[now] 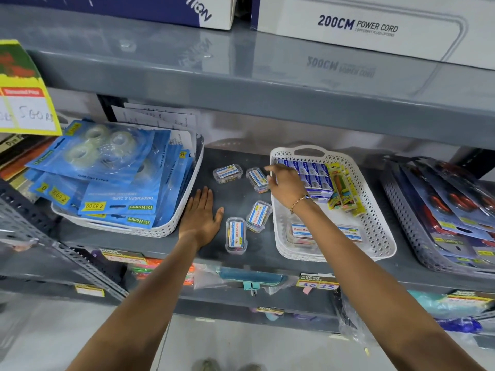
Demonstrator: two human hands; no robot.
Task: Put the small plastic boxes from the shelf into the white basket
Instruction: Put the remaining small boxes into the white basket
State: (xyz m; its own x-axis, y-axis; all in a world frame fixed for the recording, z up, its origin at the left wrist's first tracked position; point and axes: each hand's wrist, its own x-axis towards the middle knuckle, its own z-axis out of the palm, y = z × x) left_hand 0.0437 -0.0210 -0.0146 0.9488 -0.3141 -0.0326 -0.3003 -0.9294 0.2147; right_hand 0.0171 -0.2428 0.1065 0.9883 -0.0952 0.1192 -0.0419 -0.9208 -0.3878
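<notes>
A: From the head view, what's hard to make out?

B: The right hand (285, 186) and forearm cover part of the white basket (375, 231). Two small plastic boxes (302, 232) already lie in the basket's near end, half hidden under that arm. The far right tray (417, 231) is cut off by the frame edge.

A: And the boxes still on the shelf (235, 156)?

B: Four lie on the dark shelf between the two baskets: one at the back (228, 173), another (257, 179) just beside the right fingertips, and two nearer the front (258, 216) (236, 235).

A: The hands?

B: The right one is loosely spread, holding nothing, reaching over the basket's left rim. The left hand (202, 214) rests flat and wide on the shelf, empty, beside the basket of blue tape packs (150, 228).

A: What crowds the white basket?

B: Blue cartons (310, 172) and yellow packets (345, 191) fill its far end.
</notes>
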